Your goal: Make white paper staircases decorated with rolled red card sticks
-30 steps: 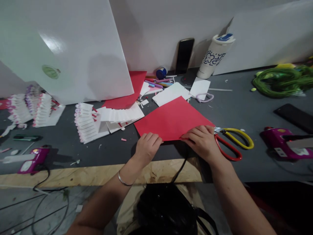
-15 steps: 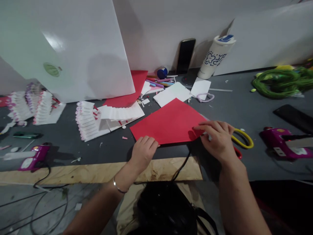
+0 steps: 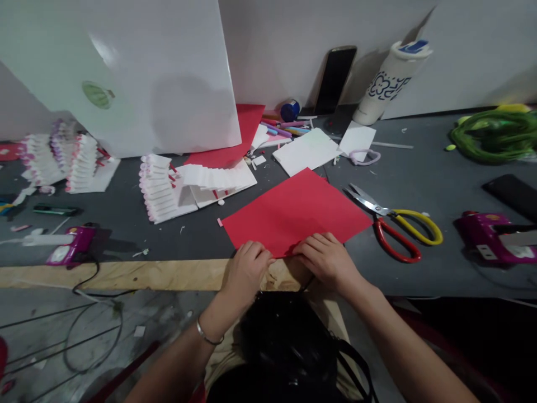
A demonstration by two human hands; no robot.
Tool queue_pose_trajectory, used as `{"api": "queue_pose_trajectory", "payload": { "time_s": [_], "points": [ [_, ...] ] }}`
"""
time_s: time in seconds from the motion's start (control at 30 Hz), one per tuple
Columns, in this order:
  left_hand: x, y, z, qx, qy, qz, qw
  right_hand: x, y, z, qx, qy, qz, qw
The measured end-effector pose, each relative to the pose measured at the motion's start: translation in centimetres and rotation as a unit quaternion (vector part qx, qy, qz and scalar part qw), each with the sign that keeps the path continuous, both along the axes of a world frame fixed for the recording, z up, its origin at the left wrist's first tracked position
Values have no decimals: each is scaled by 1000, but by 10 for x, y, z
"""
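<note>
A sheet of red paper lies in front of me, its near edge reaching the wooden strip at the table's front. My left hand is closed on the near edge at the left, fingers bent over the paper and thumb low. Close beside it, my right hand grips the same edge with curled fingers. Both thumbs are mostly hidden. Scissors with one yellow and one red handle lie slightly opened to the right of the sheet, apart from my right hand.
White pleated paper pieces with pink edges lie at left. Behind the sheet are white cards, pens, a leaning phone and a tumbler. Purple devices and green cord are at right.
My right hand has moved left from the sheet's right corner to its near edge, uncovering the scissors. The sheet has shifted slightly toward me. My left hand stays on the edge.
</note>
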State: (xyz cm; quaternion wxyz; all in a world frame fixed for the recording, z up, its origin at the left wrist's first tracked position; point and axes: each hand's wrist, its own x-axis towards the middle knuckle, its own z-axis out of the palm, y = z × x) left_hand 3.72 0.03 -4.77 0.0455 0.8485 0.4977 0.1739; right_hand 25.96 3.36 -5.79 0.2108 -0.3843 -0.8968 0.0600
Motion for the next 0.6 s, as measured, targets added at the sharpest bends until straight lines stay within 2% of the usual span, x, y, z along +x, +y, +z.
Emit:
{"api": "queue_pose_trajectory", "payload": {
  "time_s": [0.13,0.47,0.6],
  "points": [
    [-3,0,-2,-14,-15,-2,1000,4,4,3,0,-24,27,999],
    [-4,-4,-5,41,51,-32,997,7,2,6,44,-60,54,996],
    [-7,-5,-9,29,50,-38,998,10,-1,4,24,-48,61,997]
  ]
}}
